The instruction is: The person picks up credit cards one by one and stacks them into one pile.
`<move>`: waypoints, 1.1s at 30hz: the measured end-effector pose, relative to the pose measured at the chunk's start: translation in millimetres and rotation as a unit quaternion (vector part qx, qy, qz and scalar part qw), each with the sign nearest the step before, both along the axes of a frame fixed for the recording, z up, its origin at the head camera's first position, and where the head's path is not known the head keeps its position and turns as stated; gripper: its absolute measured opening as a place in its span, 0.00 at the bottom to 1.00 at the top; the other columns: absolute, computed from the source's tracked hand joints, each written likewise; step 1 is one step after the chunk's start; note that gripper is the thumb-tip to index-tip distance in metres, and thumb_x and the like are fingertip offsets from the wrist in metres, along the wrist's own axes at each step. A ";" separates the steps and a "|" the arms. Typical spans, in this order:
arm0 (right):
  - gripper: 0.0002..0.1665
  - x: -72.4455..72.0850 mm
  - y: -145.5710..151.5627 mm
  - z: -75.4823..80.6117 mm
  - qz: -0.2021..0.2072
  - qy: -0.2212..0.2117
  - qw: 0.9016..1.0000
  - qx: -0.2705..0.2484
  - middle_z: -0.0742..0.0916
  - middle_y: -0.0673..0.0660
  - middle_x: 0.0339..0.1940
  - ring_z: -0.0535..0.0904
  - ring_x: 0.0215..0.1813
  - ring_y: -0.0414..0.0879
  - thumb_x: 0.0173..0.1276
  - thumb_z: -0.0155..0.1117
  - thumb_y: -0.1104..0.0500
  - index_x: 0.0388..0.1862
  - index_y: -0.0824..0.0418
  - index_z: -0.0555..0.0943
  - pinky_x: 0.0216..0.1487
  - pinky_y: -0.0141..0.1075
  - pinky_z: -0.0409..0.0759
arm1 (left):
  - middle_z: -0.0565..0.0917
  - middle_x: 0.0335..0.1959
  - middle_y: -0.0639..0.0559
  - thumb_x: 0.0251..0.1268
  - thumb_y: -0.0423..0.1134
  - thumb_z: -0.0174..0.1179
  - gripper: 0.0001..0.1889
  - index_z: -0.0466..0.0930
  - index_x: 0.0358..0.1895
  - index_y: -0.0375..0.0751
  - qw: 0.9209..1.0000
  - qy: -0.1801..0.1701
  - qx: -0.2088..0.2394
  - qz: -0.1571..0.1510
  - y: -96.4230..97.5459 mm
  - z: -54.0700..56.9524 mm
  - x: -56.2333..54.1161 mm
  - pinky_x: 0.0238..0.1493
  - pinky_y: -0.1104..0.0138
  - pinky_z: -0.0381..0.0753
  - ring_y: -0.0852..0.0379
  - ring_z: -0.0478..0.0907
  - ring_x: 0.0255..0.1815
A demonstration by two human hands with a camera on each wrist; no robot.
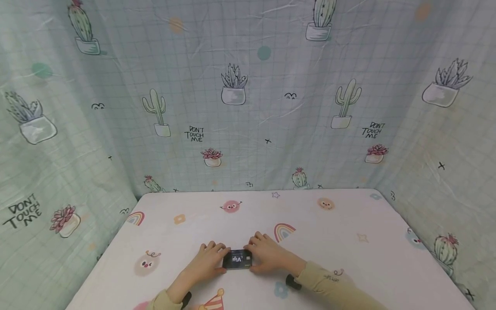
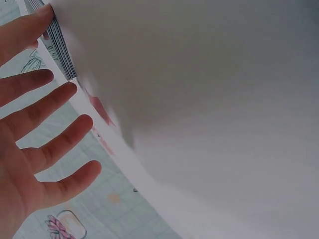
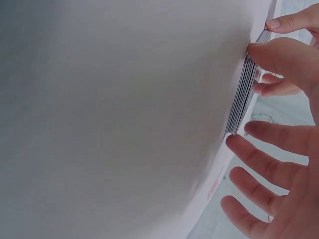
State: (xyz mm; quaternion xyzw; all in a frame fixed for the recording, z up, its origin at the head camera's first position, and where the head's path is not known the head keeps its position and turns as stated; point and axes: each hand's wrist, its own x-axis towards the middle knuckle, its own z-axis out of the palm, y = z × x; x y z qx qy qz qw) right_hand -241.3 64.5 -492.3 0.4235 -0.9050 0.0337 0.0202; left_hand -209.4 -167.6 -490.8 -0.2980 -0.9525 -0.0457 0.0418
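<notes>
A neat stack of dark cards (image 1: 237, 259) lies flat on the table, its top card printed "Vip", upside down in the head view. My left hand (image 1: 207, 261) grips the left end, thumb at the near corner and fingertips at the far one. At the right end my right hand (image 1: 267, 255) pinches the stack the same way. In the left wrist view the layered card edges (image 2: 62, 50) run from the thumb to a fingertip, while the other fingers spread. The right wrist view shows the stack's edges (image 3: 241, 94) between thumb and fingertips, with the left hand beyond.
A white tablecloth (image 1: 325, 241) printed with rainbows, faces and stars covers the table. Behind and at both sides hangs a pale green curtain (image 1: 263, 116) with cactus prints. Dark wrist straps (image 1: 293, 282) show below the sleeves.
</notes>
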 end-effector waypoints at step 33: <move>0.34 2.0 -1.7 2.8 -0.006 -0.020 1.000 0.021 0.75 0.46 0.44 0.65 0.43 0.38 0.50 0.62 0.40 0.56 0.49 0.70 0.45 0.34 0.68 | 0.77 0.50 0.50 0.45 0.51 0.64 0.32 0.70 0.57 0.44 0.999 -0.046 0.016 0.011 -1.6 1.4 -3.4 0.39 0.57 0.66 0.54 0.70 0.42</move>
